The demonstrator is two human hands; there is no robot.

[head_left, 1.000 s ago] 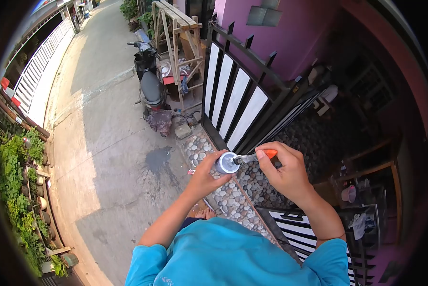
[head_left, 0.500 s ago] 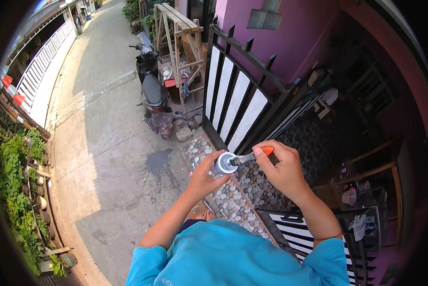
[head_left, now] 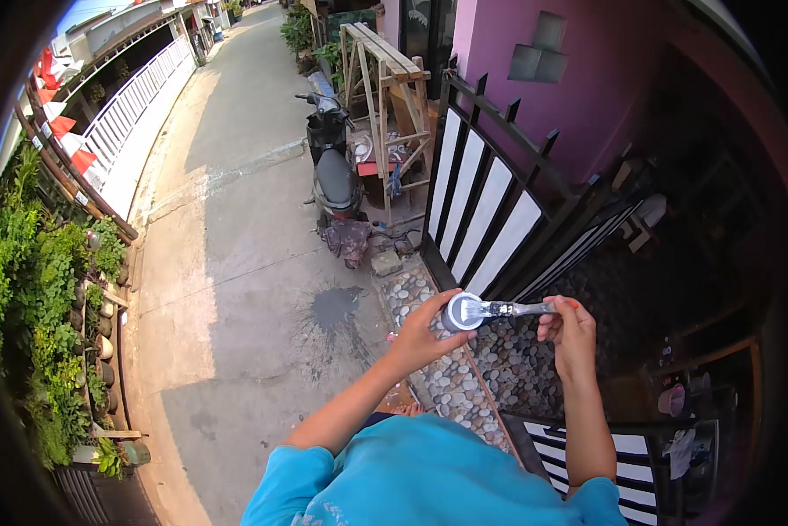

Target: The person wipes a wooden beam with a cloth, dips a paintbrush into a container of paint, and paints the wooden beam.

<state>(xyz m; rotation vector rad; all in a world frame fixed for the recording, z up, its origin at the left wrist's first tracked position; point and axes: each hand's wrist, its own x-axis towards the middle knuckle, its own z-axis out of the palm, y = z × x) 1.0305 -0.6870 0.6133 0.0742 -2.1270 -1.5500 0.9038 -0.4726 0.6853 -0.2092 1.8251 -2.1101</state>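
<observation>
Currently the left hand [head_left: 429,338] curls round a small cylindrical cup [head_left: 452,321] above the edge of a pebbled strip [head_left: 451,386]; the right hand [head_left: 574,337] pinches a flat brush [head_left: 508,309] by its handle, pale bristles [head_left: 475,310] at the cup's round mouth.

- pretty sure this was outside somebody's home, right where the front gate [head_left: 488,202] met a narrow lane [head_left: 253,337]
- gate was black metal with white panels, next to a purple wall [head_left: 609,88]
- pebbled paving [head_left: 451,386] bordered the concrete lane
- a scooter [head_left: 334,175] sat parked at the roadside
- leafy plants [head_left: 56,263] and a white fence [head_left: 144,112] lined the other side
</observation>
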